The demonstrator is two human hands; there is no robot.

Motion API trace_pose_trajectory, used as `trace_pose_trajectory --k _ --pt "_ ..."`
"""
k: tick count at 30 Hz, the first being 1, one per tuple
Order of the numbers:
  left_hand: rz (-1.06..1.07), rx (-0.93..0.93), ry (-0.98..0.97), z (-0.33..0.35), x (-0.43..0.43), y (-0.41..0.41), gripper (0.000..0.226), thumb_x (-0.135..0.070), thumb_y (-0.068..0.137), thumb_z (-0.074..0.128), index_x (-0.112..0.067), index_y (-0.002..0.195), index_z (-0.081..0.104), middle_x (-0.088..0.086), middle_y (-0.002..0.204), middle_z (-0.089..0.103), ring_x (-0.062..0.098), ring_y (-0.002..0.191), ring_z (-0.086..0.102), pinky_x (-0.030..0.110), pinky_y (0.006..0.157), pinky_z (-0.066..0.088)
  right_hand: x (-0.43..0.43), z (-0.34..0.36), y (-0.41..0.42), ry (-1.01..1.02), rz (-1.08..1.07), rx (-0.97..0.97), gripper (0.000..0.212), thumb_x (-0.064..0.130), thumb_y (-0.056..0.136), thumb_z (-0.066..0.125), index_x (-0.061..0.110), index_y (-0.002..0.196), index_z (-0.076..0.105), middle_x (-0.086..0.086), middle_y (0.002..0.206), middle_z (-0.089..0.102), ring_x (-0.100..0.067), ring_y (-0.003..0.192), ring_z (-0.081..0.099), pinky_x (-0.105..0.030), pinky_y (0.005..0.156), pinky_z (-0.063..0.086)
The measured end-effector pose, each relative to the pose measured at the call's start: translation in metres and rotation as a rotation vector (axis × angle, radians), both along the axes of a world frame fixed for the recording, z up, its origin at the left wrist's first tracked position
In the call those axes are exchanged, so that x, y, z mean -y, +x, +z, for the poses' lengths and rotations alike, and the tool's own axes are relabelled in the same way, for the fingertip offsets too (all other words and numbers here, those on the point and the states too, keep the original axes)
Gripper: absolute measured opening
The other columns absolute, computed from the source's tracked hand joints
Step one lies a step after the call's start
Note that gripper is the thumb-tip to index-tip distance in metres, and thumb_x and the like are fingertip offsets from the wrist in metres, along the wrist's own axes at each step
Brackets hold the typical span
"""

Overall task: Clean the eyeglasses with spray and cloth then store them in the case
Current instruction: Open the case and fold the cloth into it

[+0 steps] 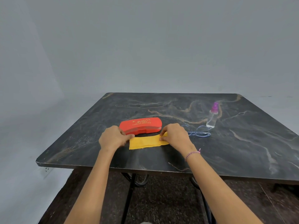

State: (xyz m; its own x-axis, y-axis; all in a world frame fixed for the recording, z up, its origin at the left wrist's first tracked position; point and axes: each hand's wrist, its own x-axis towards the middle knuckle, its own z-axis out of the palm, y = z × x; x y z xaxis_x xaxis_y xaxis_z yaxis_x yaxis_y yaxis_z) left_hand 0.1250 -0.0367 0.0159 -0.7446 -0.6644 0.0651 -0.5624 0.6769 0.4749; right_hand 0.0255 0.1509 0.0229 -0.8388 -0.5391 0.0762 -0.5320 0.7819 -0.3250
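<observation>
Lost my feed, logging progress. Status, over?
Left hand and right hand pinch cloth ends, flat on table. Glasses lie untouched at right, beside spray. Case shut behind cloth. Nothing in the way.

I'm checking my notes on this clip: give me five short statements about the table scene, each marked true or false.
1. The red eyeglass case is closed. True.
2. The eyeglasses are inside it. False: they lie on the table, beside the right hand.
3. Both hands hold the yellow cloth. True: the left hand is at its other end.
4. The spray bottle lies on its side. False: it stands upright.
5. The cloth covers the eyeglasses. False: they are apart.
</observation>
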Motion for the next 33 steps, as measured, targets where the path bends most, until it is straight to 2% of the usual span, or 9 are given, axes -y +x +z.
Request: trace_pose_trajectory --k 3,5,7,10,18,21,26,30,33 --pt "0.015 -0.257 -0.083 0.005 0.005 -0.003 0.03 -0.046 0.074 0.073 -0.018 0.077 0.065 -0.005 0.076 0.064 0.017 0.08 0.063 0.028 0.066 0.044 0.004 0.007 -0.004 -0.08 -0.03 -0.135 0.022 0.028 0.084 0.067 0.015 0.102 0.069 -0.006 0.107 0.06 -0.026 0.101 0.058 -0.034 0.079 0.046" --pt "-0.064 -0.358 -0.051 0.004 0.015 -0.012 0.032 -0.037 0.072 0.077 -0.017 0.095 0.067 0.001 0.098 0.067 0.02 0.098 0.062 0.031 0.079 0.047 0.011 0.01 -0.007 -0.144 0.004 -0.226 0.02 0.023 0.087 0.062 0.014 0.104 0.069 -0.006 0.107 0.059 -0.024 0.103 0.055 -0.032 0.081 0.045" --pt "-0.15 -0.279 0.001 0.003 0.026 -0.02 0.055 -0.035 0.069 0.08 -0.017 0.116 0.062 0.007 0.125 0.058 0.024 0.119 0.053 0.037 0.097 0.043 0.021 0.011 -0.007 -0.148 0.081 -0.259 0.02 0.018 0.09 0.058 0.014 0.105 0.069 -0.005 0.108 0.061 -0.022 0.103 0.056 -0.031 0.083 0.045" --pt "-0.247 -0.113 0.087 0.003 0.04 -0.025 0.074 -0.034 0.064 0.084 -0.016 0.129 0.054 0.007 0.136 0.052 0.023 0.128 0.045 0.035 0.105 0.034 0.033 0.004 -0.008 -0.078 0.195 -0.253 0.022 0.014 0.092 0.053 0.012 0.106 0.07 -0.007 0.108 0.064 -0.024 0.099 0.06 -0.033 0.084 0.046" --pt "-0.257 -0.23 0.236 -0.001 0.053 -0.028 0.053 -0.032 0.075 0.076 -0.014 0.123 0.061 0.003 0.121 0.063 0.012 0.105 0.057 0.024 0.092 0.04 0.041 -0.024 -0.021 0.029 0.239 -0.361 0.031 -0.006 0.086 0.048 0.009 0.106 0.066 -0.007 0.103 0.062 -0.026 0.097 0.059 -0.035 0.08 0.051" --pt "-0.17 -0.339 0.379 -0.005 0.054 -0.032 0.045 -0.041 0.077 0.072 -0.016 0.114 0.067 0.001 0.114 0.066 0.014 0.104 0.059 0.032 0.097 0.047 0.041 -0.023 -0.024 0.025 0.246 -0.349 0.036 -0.007 0.087 0.048 0.01 0.114 0.065 -0.007 0.113 0.061 -0.026 0.104 0.058 -0.034 0.086 0.048" --pt "0.097 -0.565 0.767 -0.008 0.043 -0.047 0.051 -0.05 0.072 0.072 -0.006 0.099 0.069 0.006 0.096 0.069 0.019 0.091 0.064 0.032 0.079 0.055 0.042 -0.022 -0.029 0.027 0.251 -0.284 0.04 -0.004 0.09 0.049 0.014 0.124 0.059 -0.007 0.12 0.058 -0.025 0.109 0.056 -0.034 0.094 0.046" --pt "0.281 -0.711 0.857 -0.011 0.031 -0.057 0.046 -0.052 0.069 0.075 -0.008 0.075 0.062 0.003 0.076 0.063 0.016 0.069 0.058 0.026 0.059 0.049 0.04 -0.024 -0.027 0.017 0.265 -0.277 0.039 -0.003 0.091 0.05 0.013 0.125 0.058 -0.005 0.12 0.057 -0.023 0.109 0.055 -0.032 0.093 0.045" --pt "0.326 -0.778 0.854 -0.015 0.025 -0.062 0.039 -0.051 0.068 0.076 -0.017 0.064 0.057 0.0 0.072 0.062 0.021 0.08 0.061 0.035 0.072 0.054 0.039 -0.02 -0.025 -0.005 0.271 -0.232 0.036 0.002 0.092 0.05 0.013 0.125 0.057 -0.006 0.123 0.057 -0.024 0.11 0.055 -0.032 0.096 0.045"
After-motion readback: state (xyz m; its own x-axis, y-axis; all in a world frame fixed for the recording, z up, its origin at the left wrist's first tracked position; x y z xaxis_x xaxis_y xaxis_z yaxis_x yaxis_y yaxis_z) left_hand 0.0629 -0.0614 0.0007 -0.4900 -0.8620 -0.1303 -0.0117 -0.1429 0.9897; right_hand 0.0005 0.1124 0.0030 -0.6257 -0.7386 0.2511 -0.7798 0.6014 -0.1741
